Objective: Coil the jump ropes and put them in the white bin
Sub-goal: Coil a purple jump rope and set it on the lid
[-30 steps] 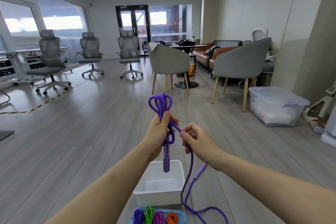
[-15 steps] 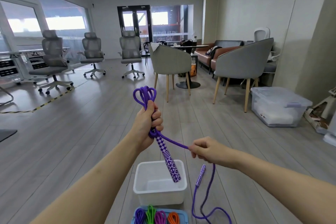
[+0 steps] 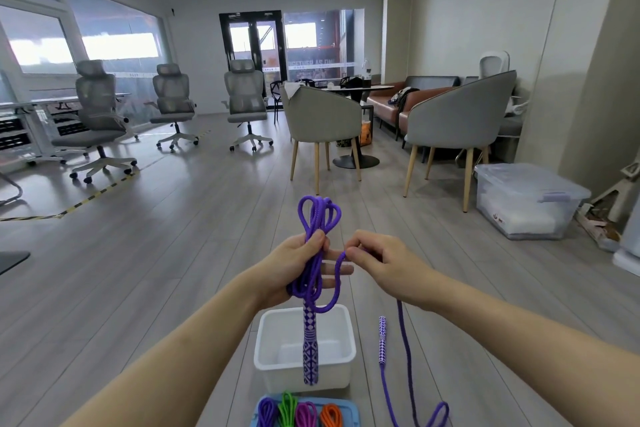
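Left hand (image 3: 294, 267) is gripping the upright purple jump rope (image 3: 313, 274) bundle above the white bin (image 3: 341, 354), one handle hanging down, while right hand (image 3: 384, 263), just beside it, is pinching the loose strand trailing down rightward to the floor.

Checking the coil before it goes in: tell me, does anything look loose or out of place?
Yes. Much of the purple jump rope is uncoiled: a long tail hangs from the right hand with the second handle dangling. The white bin holds no rope.
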Motion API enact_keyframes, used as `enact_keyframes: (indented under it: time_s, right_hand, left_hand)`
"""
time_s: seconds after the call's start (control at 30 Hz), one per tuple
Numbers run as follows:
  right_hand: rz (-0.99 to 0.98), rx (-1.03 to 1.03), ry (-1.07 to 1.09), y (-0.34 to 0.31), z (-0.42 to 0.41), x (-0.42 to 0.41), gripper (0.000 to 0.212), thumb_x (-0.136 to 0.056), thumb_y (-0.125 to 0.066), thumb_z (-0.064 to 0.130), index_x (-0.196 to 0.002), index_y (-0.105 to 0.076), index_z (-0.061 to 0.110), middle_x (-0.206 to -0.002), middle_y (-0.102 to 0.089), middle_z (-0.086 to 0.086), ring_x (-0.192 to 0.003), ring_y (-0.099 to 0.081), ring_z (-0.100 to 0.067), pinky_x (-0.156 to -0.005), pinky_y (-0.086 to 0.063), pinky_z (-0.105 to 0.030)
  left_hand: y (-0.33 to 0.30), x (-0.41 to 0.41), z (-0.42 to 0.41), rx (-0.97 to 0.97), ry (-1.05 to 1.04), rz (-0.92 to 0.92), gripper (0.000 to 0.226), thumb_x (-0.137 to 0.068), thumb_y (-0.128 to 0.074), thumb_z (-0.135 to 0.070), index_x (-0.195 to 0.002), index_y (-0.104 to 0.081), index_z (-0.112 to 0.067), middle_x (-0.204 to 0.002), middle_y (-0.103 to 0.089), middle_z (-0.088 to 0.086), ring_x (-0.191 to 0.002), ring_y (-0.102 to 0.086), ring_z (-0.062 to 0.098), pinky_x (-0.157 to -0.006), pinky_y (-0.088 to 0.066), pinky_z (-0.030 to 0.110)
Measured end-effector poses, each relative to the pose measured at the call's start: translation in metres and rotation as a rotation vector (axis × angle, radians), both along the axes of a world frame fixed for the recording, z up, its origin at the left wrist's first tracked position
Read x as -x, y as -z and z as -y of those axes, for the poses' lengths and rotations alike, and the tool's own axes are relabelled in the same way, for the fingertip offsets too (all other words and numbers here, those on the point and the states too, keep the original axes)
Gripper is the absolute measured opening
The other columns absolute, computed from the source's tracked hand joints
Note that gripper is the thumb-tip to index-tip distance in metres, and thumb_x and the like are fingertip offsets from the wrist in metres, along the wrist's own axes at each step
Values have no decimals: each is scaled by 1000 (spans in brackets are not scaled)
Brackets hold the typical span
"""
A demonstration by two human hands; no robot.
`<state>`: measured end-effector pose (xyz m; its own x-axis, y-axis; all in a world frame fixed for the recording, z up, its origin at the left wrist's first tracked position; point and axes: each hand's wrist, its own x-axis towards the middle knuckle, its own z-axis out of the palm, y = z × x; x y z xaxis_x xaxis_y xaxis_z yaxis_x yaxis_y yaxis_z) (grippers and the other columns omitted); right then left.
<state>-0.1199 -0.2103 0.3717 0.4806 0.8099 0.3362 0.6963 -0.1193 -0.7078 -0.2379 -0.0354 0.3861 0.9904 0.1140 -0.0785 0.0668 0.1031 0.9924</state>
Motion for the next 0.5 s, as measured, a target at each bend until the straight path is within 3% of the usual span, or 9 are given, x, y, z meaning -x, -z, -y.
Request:
enact_keyframes:
  time_s: [0.23, 0.33, 0.43, 0.5]
  right_hand:
    - [76, -101, 112, 7, -8, -8, 17, -107, -51, 32, -92, -60, 33, -79, -63, 8, -75, -59, -12, -73, -54, -39]
    - [97, -92, 130, 11, -10, -12, 16, -106, -50, 35, -94, -59, 33, -79, -62, 9, -74, -59, -12, -73, -55, -42]
    - [135, -85, 155, 13, -11, -14, 15, -105, -51, 41, -93, -59, 35, -76, -61, 11, -71, -57, -12, -70, -54, -44]
    - [160, -74, 166, 12, -11, -15, 15, -104, -51, 42, -95, -60, 35, -75, -61, 12, -69, -57, -9, -67, -53, -41]
  left_hand:
    - [10, -5, 8, -28, 43, -18, 40, -112, -35, -32, -134, -47, 0, -117, -71, 26, -112, -70, 43, -103, -52, 57]
    - [14, -8, 7, 9, -3, -4, 29, -112, -37, -30, -118, -49, -4, -101, -72, 23, -100, -72, 44, -100, -53, 58]
    - [16, -10, 7, 68, -9, 17, 26, -110, -42, -31, -120, -49, -8, -84, -64, 13, -77, -67, 32, -99, -53, 61]
    - [14, -10, 7, 70, -1, 10, 33, -109, -44, -32, -131, -49, -7, -78, -55, 7, -65, -55, 20, -83, -58, 49]
